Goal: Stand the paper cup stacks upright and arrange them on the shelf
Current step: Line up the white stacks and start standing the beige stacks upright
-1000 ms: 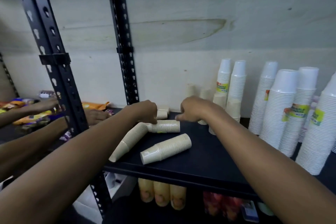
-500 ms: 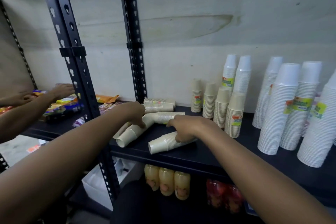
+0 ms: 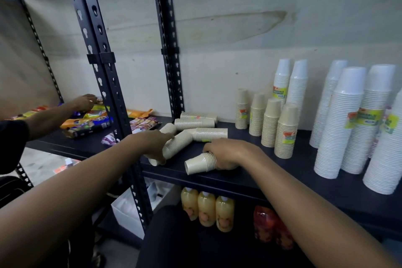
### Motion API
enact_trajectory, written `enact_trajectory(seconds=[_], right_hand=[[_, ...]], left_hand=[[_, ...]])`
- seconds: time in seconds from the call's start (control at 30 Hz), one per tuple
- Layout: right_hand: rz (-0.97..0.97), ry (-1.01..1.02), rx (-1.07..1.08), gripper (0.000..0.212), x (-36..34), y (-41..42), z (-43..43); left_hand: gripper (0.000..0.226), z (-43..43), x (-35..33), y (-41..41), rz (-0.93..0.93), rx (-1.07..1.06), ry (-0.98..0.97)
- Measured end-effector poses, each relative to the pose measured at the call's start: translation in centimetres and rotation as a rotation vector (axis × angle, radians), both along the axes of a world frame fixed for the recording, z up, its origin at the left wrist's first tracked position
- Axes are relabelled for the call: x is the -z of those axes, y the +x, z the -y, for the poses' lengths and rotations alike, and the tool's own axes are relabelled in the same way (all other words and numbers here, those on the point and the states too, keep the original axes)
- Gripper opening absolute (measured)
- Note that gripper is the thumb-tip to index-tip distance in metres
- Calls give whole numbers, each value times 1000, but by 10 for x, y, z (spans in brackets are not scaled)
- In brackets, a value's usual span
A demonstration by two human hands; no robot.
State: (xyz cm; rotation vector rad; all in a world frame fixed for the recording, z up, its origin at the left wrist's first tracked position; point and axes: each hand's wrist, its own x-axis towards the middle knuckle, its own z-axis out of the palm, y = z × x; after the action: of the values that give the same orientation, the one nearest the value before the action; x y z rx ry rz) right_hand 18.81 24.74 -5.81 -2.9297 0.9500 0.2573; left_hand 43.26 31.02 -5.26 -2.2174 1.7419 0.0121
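Observation:
Several beige paper cup stacks lie on their sides on the dark shelf [image 3: 250, 183]. My right hand [image 3: 226, 153] is closed over the nearest lying stack [image 3: 199, 163], whose open mouth faces front left. My left hand [image 3: 152, 142] grips the slanted lying stack [image 3: 177, 143] near the shelf's left front. Behind them lie a third stack [image 3: 212, 134] and two more at the back [image 3: 194, 123]. Several beige stacks [image 3: 285, 135] stand upright to the right, mouths down.
Tall white cup stacks [image 3: 341, 124] fill the shelf's right side. Black slotted uprights [image 3: 102, 76] stand at the left edge. Another person's hand [image 3: 83, 102] handles snack packets [image 3: 87, 124] on the neighbouring shelf. Juice bottles [image 3: 206, 209] sit on the shelf below.
Both my hands came back from the rear of the shelf to the front. The right hand closed over the nearest lying stack, the left took hold of the slanted one. The camera dropped back.

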Motion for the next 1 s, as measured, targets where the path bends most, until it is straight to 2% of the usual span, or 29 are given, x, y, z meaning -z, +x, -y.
enact_trajectory(seconds=[0.13,0.23,0.3,0.53,0.8,1.0], right_hand=[[157,25,18,50,-1,-14,0],[317,57,71,54,4,-28,1],[437,70,103,57,10,-39,4],[845,51,254,62,24,-77,12],[1132,-76,427,58,24,-116,16],[1148,-99,537,59,30,-143,23]], left_hand=[[83,-3,-8,2,-151,-12,-182],[57,-2,-21,2,-201,-5,-414],[45,0,-33,-1,-335,-34,-582],[38,25,-55,-42,-855,0,-944],[38,79,-53,-108,-1025,125,-927],[42,122,-43,-147,-1091,203,-837]])
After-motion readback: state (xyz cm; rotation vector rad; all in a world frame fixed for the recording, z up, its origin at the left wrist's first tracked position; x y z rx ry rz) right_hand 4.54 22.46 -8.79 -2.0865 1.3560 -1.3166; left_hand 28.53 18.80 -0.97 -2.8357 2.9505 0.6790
